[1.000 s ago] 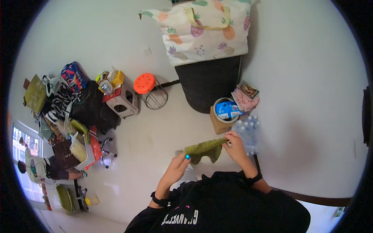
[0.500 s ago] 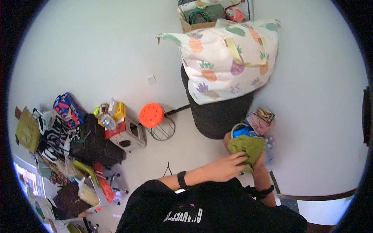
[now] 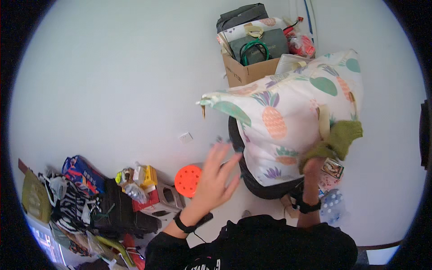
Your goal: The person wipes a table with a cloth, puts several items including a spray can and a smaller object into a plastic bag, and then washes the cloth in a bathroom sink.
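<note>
In front of the fruit-print bag [image 3: 292, 126], I note a green knitted cloth [image 3: 344, 138] at the right hand [image 3: 313, 166], covering its fingers; whether they clamp it, cannot tell. The left hand [image 3: 216, 182], well apart from it: fingers spread.

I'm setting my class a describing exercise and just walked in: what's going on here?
The person's right grip is partly covered by a green knitted cloth, so whether it is held or worn cannot be told. The cloth shows in front of a white fruit-patterned bag, which sits on a black container. The left grip is open and empty, fingers spread.
</note>
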The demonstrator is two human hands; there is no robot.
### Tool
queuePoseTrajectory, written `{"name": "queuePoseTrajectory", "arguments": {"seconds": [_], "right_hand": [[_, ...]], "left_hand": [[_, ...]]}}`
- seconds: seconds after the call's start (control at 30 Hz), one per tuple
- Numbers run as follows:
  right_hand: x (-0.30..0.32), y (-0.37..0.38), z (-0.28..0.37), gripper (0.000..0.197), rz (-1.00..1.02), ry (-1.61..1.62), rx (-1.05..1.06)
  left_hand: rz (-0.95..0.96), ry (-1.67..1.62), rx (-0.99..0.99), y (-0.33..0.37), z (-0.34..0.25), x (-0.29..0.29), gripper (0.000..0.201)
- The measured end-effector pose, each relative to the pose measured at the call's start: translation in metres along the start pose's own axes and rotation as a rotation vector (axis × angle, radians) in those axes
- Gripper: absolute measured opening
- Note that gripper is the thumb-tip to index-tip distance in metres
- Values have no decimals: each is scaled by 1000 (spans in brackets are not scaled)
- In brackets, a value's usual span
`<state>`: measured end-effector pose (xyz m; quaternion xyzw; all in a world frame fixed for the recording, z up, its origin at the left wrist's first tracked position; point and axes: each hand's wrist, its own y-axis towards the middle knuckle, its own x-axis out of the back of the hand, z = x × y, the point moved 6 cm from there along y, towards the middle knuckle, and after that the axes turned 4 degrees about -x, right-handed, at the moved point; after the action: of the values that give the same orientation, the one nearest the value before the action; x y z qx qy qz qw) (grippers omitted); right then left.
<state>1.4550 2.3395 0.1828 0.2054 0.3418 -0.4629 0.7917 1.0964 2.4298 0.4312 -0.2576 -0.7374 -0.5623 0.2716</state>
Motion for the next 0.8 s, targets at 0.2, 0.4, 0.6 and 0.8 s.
{"name": "queuePoseTrajectory", "arguments": {"seconds": [0.2, 0.4, 0.6, 0.8], "right_hand": [[-20, -23, -79, 40, -50, -395, -79], [-24, -49, -5, 36, -307, -783, 184], [-99, -80, 82, 31, -904, -1211, 614], [-198, -132, 100, 33, -573, -892, 861]], "left_hand": [[-271, 311, -32, 79, 71, 37, 48], [-223, -24, -264, 89, 139, 6, 20], [-256, -325, -351, 71, 165, -44, 18], [-128, -596, -490, 79, 181, -65, 17]]}}
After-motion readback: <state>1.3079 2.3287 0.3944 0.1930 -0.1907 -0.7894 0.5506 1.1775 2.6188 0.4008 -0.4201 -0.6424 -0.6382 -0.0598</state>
